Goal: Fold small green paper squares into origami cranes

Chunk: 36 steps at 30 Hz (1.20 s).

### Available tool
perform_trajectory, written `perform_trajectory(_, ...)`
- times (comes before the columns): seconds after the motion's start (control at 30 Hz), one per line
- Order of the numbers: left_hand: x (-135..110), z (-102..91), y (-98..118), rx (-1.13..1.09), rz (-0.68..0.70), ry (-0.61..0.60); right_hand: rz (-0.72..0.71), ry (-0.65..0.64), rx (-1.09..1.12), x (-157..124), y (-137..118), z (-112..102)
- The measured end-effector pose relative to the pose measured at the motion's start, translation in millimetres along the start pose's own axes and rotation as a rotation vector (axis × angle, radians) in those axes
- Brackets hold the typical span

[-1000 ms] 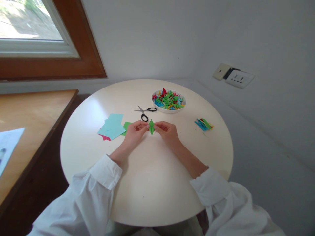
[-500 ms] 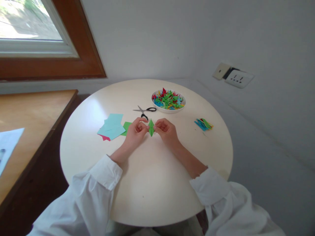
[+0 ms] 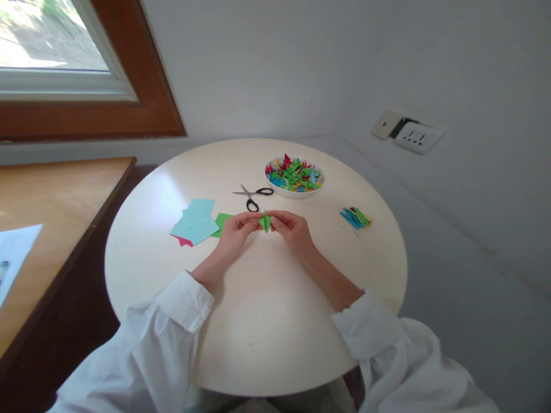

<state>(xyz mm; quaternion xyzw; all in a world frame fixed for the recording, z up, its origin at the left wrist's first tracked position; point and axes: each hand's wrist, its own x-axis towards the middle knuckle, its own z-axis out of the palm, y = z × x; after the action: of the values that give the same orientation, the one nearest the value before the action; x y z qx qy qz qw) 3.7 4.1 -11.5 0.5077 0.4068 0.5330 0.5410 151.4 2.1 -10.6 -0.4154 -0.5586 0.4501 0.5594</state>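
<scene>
A small folded green paper piece (image 3: 265,221) sits between my two hands above the round white table (image 3: 258,310). My left hand (image 3: 235,232) pinches its left side with thumb and fingertips. My right hand (image 3: 291,228) pinches its right side the same way. Both hands hover near the table's middle, wrists resting low. White sleeves cover both forearms.
Black-handled scissors (image 3: 253,195) lie just beyond my hands. A white bowl (image 3: 295,176) full of coloured folded paper stands behind them. Light blue, green and pink sheets (image 3: 196,223) lie to the left, coloured paper strips (image 3: 356,217) to the right. A wooden desk (image 3: 51,218) adjoins at left.
The green piece has gone from standing tall between my fingers to looking shorter and flatter. My fingertips have closed in on it; the hands stay in place.
</scene>
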Motion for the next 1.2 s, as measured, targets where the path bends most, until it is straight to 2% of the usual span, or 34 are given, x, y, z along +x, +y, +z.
perform_trajectory(0.2,-0.7,1.4,2.6,-0.126,-0.052,0.000,0.016,-0.021,0.021,-0.2,-0.1,0.0)
perform_trajectory(0.53,-1.4,3.0,5.7,-0.197,-0.081,0.002,0.034,-0.028,0.066,0.1,-0.3,0.5)
perform_trajectory(0.8,-1.9,3.4,7.3,-0.176,-0.084,-0.020,0.071,-0.001,0.103,1.7,0.9,1.5)
perform_trajectory(1.2,0.6,0.0,-1.3,-0.072,-0.026,-0.038,0.051,0.026,0.056,0.9,-0.8,1.7)
